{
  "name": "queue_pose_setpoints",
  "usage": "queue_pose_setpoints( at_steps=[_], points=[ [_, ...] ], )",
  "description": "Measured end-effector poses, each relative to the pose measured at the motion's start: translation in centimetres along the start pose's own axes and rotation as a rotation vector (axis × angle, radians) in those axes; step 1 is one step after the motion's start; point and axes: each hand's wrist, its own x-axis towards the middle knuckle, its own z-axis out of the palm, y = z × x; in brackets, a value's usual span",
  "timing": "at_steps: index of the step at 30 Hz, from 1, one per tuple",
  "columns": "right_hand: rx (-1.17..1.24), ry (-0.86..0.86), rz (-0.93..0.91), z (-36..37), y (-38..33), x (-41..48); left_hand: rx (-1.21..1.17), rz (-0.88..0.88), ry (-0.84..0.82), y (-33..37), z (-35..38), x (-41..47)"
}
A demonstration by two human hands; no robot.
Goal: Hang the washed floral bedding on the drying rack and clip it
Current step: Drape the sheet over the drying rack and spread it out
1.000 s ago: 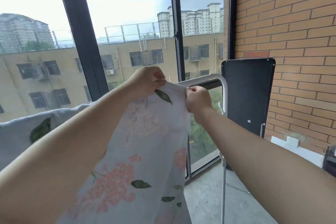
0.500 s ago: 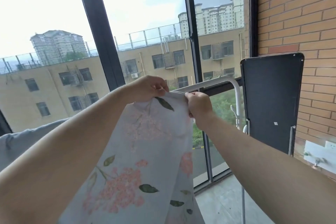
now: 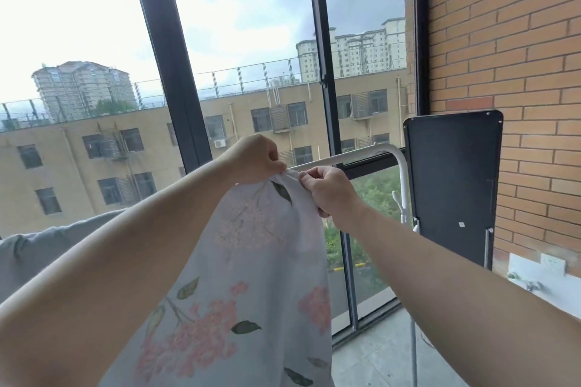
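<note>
The floral bedding (image 3: 251,261) hangs down from the drying rack (image 3: 361,156), its top edge bunched at the rack's white top rail. The left grip (image 3: 256,160) pinches that edge at the rail. The right grip (image 3: 328,193) pinches it too, nearer the rack's bent corner.

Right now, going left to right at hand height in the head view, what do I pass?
Grey cloth → left hand → right hand, both pinching the floral bedding → white rack bar → black panel → brick wall.
</note>
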Motion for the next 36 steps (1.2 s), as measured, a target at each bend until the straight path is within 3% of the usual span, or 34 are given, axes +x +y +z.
queue_pose_setpoints(
  at_steps=[12, 14, 17, 22, 27, 36],
  points=[
    [0.097, 0.024, -0.029, 0.9, 0.3, -0.8, -0.108, -0.305, -0.053, -1.2, 0.4, 1.5],
    [0.09, 0.023, -0.05, 0.9, 0.7, -0.9, -0.095, -0.343, -0.103, -1.3, 0.7, 1.9],
    [0.104, -0.014, -0.054, 0.6, 1.0, -1.0, -0.278, -0.426, -0.261, -2.2, 1.0, 2.7],
    [0.147, -0.096, -0.06, 0.6, 1.3, -1.1, -0.688, -0.292, -0.461, -3.7, 1.6, 3.5],
    [0.131, -0.1, -0.083, 0.4, 1.2, -1.0, -0.752, -0.188, -0.782, -2.8, 1.2, 3.9],
    [0.132, -0.079, -0.085, 0.1, 1.3, -0.5, -0.565, -0.135, -1.015, -3.3, 1.0, 5.4]
  ],
)
